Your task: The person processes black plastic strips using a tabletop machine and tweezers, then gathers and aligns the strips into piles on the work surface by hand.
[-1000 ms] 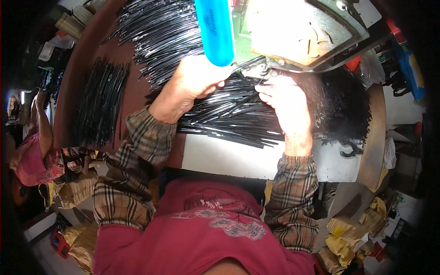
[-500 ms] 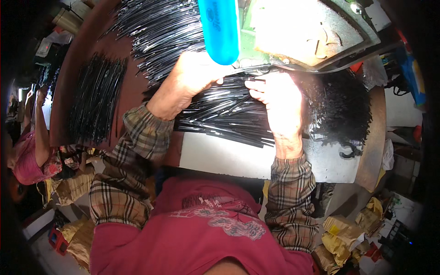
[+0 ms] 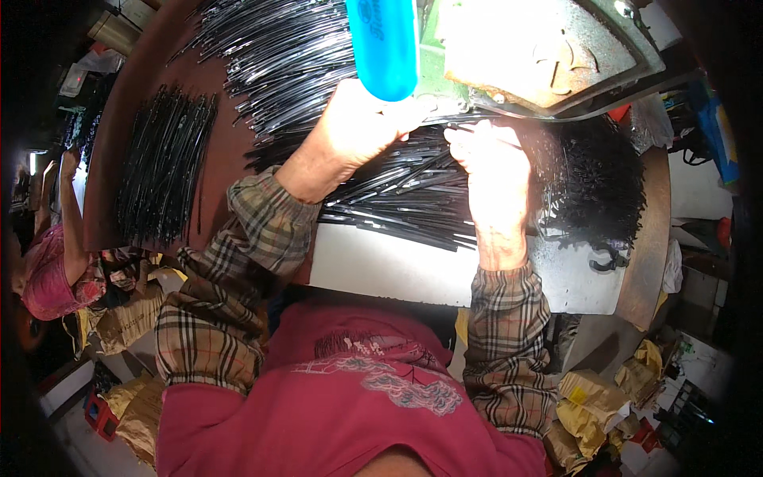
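My left hand (image 3: 348, 131) is closed under the lower end of a rounded blue bar (image 3: 385, 56), its fingertips pinched at a thin black strip (image 3: 445, 121). Opposite it, my right hand (image 3: 499, 171) pinches the same strip, or one beside it; glare washes out the fingers, so the exact grip is unclear. Below both hands lies a loose pile of thin black strips (image 3: 405, 195), partly over a white board (image 3: 381, 266). Just beyond my right hand is a green machine (image 3: 433, 71) with a brightly lit metal plate (image 3: 517, 52).
More black strips (image 3: 286, 63) lie in a big bundle at the far left, and a smaller bundle (image 3: 167, 167) rests on the reddish table (image 3: 102, 183). A dark tangled heap (image 3: 596, 183) and small black clippers (image 3: 608, 258) are at right. Another person (image 3: 60, 266) sits at far left.
My left hand has shifted right and its fingertips are nearer the machine. The right hand has moved slightly right. The whole view has tilted a little.
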